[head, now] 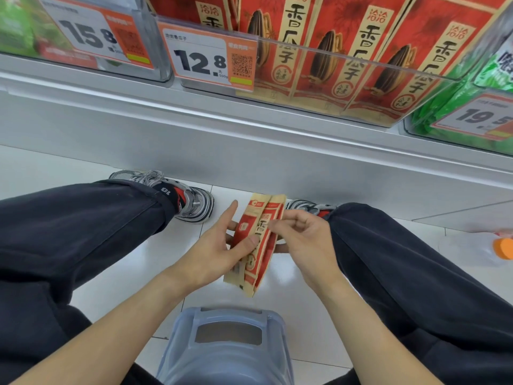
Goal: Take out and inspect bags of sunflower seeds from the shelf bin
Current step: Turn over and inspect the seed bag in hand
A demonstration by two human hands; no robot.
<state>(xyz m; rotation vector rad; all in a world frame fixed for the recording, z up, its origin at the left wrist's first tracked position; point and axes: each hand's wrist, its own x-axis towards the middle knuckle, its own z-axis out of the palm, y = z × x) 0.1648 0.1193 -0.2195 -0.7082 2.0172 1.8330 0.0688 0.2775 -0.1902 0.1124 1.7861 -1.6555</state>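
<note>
A red-and-tan bag of sunflower seeds (256, 243) is held low between the seated person's knees, above the tiled floor (116, 284). The left hand (219, 243) pinches its near face with the thumb; the right hand (301, 240) curls round its far edge, apparently gripping lightly. More bags stand in the clear shelf bin (347, 59) above. With so light a grip, the bag could slip to the floor while being turned.

Bare forearms; dark trousers (83, 232); grey-red sneakers (191, 201).

You read 15.8 on the left price tag (94, 34), 12.8 on the middle price tag (206, 58), 洽洽 香瓜子 on the red bags (369, 51), 10 on your sock (165, 189)
</note>
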